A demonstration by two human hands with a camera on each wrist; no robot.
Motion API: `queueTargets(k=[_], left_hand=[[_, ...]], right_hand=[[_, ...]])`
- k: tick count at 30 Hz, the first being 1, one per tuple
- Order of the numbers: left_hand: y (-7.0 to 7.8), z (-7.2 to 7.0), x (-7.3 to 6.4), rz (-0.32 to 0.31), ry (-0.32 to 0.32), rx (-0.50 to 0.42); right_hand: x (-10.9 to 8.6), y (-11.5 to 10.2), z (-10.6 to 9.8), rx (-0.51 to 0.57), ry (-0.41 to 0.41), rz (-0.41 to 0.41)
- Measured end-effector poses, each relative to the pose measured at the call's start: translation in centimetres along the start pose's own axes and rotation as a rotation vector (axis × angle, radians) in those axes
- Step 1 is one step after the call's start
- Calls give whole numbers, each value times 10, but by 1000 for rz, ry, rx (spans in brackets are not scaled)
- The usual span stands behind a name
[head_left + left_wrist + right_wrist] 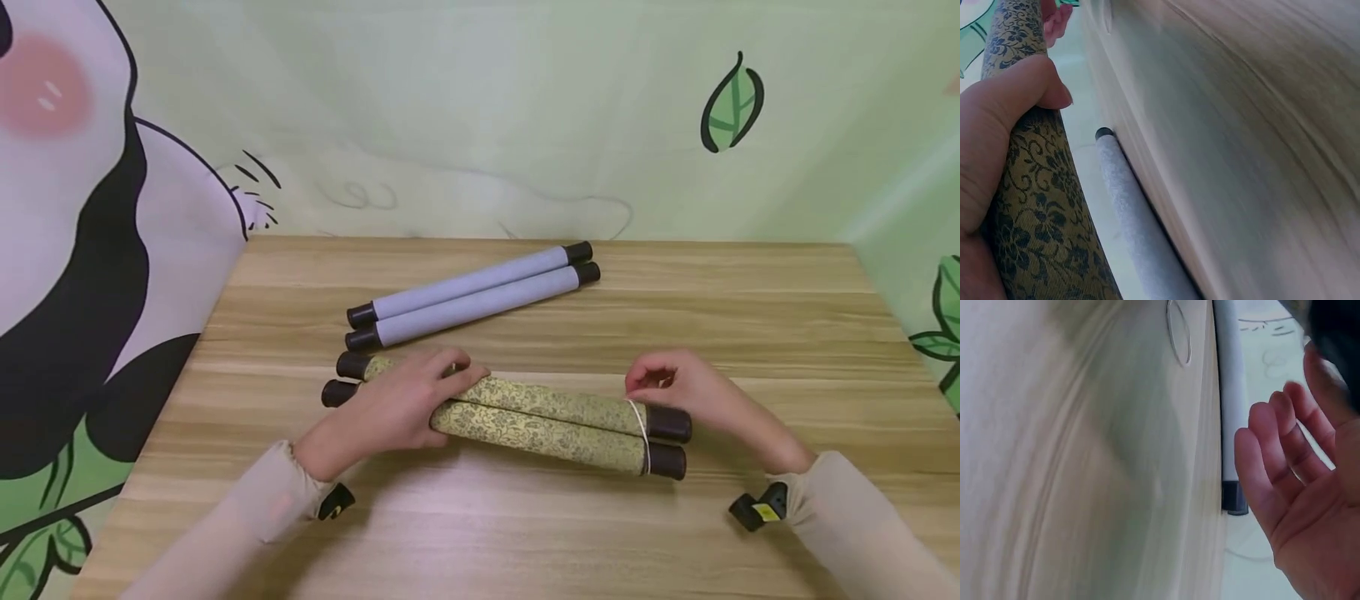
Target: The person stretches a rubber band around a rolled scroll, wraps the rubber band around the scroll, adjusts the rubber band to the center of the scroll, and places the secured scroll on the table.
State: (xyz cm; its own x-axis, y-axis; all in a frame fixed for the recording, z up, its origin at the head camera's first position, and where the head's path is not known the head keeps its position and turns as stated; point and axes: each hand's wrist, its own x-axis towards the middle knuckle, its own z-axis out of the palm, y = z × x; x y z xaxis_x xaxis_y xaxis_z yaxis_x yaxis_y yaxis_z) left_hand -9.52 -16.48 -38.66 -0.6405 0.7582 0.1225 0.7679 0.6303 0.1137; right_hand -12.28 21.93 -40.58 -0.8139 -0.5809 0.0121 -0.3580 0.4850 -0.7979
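Observation:
A scroll in gold floral fabric, rolled from both ends into two side-by-side rolls with black end caps, is held in my left hand. That thumb lies across the patterned fabric in the left wrist view. Near the scroll's right end, a thin white cord runs slantwise over both rolls. My right hand has its thumb and index fingertips together at the cord's upper end, pinching it. In the right wrist view its other fingers curl loosely below the dark end cap.
Behind, a second scroll with two pale blue-grey rolls and black caps lies slanted on the wooden table. A thin loop shows against the table in the right wrist view. A printed cloth backdrop rises beyond the far edge.

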Motion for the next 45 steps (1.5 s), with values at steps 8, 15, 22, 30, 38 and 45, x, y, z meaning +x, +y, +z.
queueTargets(k=[8,15,22,30,38,45], left_hand=[[-2,4,-2,-41,0,-40],[-6,5,0,-73,-12,-52],[-11,9,-1,-102,39,4],[-9,9,-1,-139,33,30],[-7,9,1,-134,45,76],[-3,10,3,-132,79,103]], right_hand=[[-6,10,-1,157,29,-7],[-10,10,-6,229,32,72],[-20,-9,1,128,369,106],[-21,-44,25,-276,518,4],[-18,-63,31,-340,439,204],[-14,-65,34,-348,484,276]])
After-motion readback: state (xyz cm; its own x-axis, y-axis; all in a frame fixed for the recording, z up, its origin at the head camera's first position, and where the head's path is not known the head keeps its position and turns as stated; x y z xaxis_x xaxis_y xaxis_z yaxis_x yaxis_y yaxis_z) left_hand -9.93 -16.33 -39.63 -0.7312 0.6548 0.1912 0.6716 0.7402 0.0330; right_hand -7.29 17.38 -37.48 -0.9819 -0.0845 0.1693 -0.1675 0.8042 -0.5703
